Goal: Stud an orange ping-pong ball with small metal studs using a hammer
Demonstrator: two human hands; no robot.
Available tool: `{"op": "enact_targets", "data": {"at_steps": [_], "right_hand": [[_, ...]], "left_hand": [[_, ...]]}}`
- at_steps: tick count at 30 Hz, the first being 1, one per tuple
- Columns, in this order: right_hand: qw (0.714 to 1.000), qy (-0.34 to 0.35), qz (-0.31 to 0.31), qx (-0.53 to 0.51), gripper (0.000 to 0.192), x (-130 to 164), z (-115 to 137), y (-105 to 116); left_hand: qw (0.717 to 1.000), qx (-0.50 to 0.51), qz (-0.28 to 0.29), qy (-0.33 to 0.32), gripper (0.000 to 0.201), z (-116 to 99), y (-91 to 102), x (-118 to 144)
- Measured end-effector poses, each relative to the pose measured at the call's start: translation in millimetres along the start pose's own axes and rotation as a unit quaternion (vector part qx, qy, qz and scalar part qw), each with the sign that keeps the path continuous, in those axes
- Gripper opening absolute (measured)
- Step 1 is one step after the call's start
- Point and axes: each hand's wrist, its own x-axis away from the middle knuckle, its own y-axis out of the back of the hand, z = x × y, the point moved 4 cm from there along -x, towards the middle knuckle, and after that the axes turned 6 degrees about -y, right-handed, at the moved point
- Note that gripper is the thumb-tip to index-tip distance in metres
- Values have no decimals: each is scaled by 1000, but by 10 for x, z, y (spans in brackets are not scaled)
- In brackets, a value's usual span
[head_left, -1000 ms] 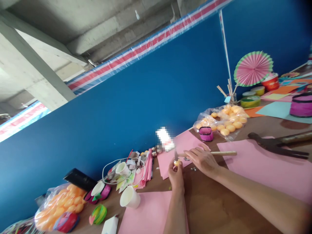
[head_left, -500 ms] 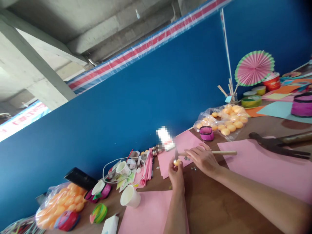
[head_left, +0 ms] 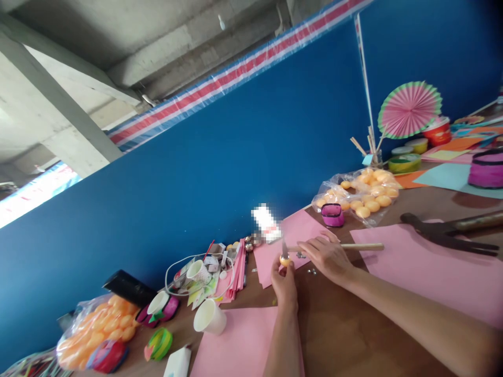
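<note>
My left hand [head_left: 284, 287] is closed around a small orange ball [head_left: 285, 261], which looks like a table tennis ball with something shiny at its top. In my right hand [head_left: 328, 256] is a small hammer with a pale wooden handle [head_left: 363, 246]. Its dark narrow head [head_left: 284, 247] stands upright over the ball, touching or nearly touching it. Small metal bits [head_left: 312, 272] lie on the brown table beside my right hand. Under the hands' far side is a pink paper sheet [head_left: 271, 267].
A large claw hammer [head_left: 430, 229] lies on pink paper at the right. Bagged orange balls [head_left: 371, 201] and a purple wristband-like box [head_left: 332, 215] sit behind. At the left stand a white paper cup [head_left: 209, 317], another bag of balls [head_left: 98, 332] and a green tape roll [head_left: 159, 343]. A blue wall [head_left: 220, 173] rises behind.
Almost nothing differs. The hammer in my right hand has tilted or shifted very slightly over the ball, while both hands keep their places.
</note>
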Motion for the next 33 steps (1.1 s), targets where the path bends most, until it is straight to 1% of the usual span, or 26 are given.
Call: {"op": "enact_targets", "data": {"at_steps": [3, 10, 14, 18, 23, 28, 33], "right_hand": [[1000, -6, 1, -7, 21, 3, -11, -4], [1000, 7, -2, 0, 21, 1, 18, 2], [1000, -3, -7, -4, 23, 9, 6, -12], [1000, 1, 6, -5, 21, 14, -1, -34], [1000, -13, 3, -20, 21, 11, -10, -29], [1000, -10, 5, -11, 19, 14, -17, -40], [1000, -13, 4, -14, 20, 0, -31, -35]], "left_hand": [[1000, 3, 1, 2, 56, 15, -2, -7], [1000, -8, -1, -25, 47, -72, -17, 23], [999, -7, 1, -40, 42, -93, -25, 26], [999, -8, 4, -35, 42, -77, -25, 14], [999, 2, 1, -42, 40, -82, -21, 11], [999, 13, 5, -34, 42, -45, -17, 3], [999, 28, -4, -24, 45, -20, -12, -5]]}}
